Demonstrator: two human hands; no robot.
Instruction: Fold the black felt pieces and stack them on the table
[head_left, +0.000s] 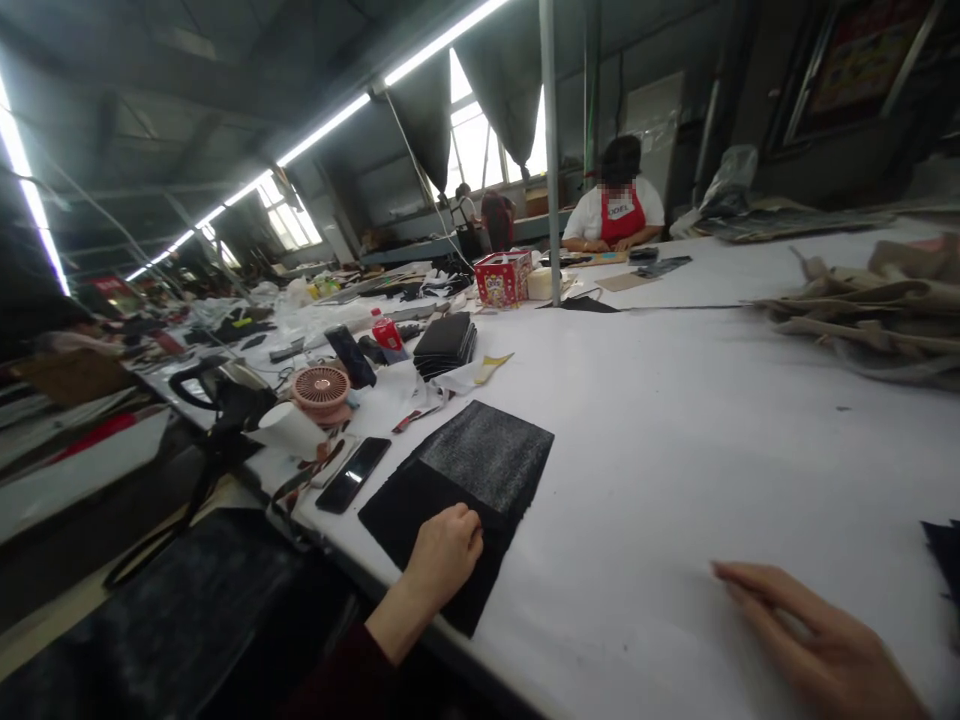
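A black fabric piece (480, 470) lies on the white table (675, 450) near its front edge, with a greyer, shinier sheet on its far half. My left hand (444, 552) rests on the near part of the black fabric, fingers curled and pressed together on the cloth. Stretched out flat on the bare table at the lower right is my right hand (810, 635), empty. A dark fabric edge (946, 552) shows at the far right, close to that hand.
A black phone (352, 475), a pink small fan (321, 388), a white cup (289, 430) and a stack of black pieces (446, 342) sit left of the fabric. Beige fabric (877, 310) is piled at the right. A metal pole (551, 150) stands mid-table. A person in a red apron (619, 205) works at the far end.
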